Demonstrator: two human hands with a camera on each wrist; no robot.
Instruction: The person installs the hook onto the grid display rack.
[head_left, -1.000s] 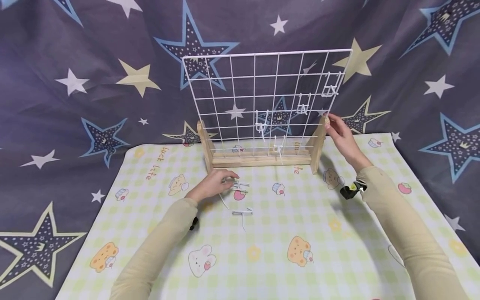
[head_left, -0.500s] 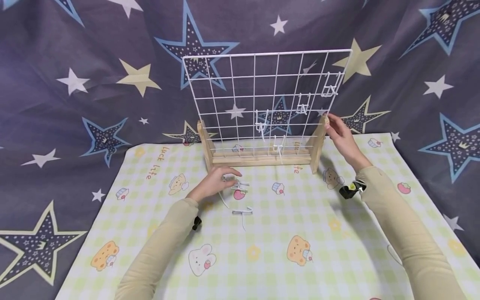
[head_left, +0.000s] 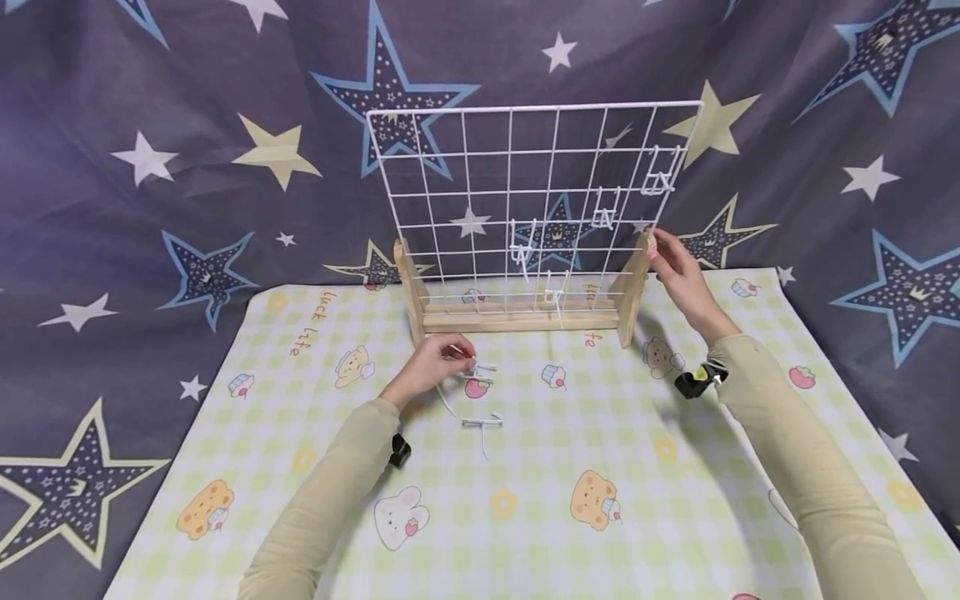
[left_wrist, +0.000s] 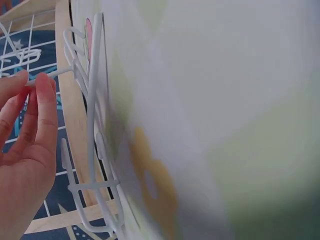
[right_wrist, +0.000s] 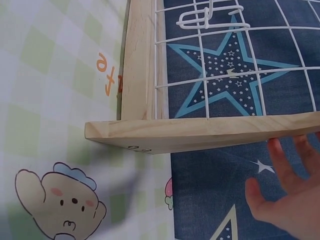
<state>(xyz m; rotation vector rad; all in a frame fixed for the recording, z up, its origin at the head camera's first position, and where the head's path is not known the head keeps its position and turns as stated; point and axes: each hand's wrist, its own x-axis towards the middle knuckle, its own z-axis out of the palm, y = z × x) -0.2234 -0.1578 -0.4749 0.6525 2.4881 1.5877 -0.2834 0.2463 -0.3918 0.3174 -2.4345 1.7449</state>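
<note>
Two hands share the work: the right hand [head_left: 678, 271], fingers relaxed, steadies the wooden stand [head_left: 633, 287] while the left hand [head_left: 435, 364] pinches a wire hook [head_left: 476, 367] off the surface [head_left: 675, 500].

You have a wire grid [head_left: 525, 192] of smooth white-coated metal, set in a matt, pale bare-wood stand [head_left: 517, 318]. Your loose hooks [head_left: 480, 375] share the white coating. The checked mat [head_left: 525, 500] looks smooth; the star backdrop [head_left: 187, 167] is soft matt cloth.
</note>
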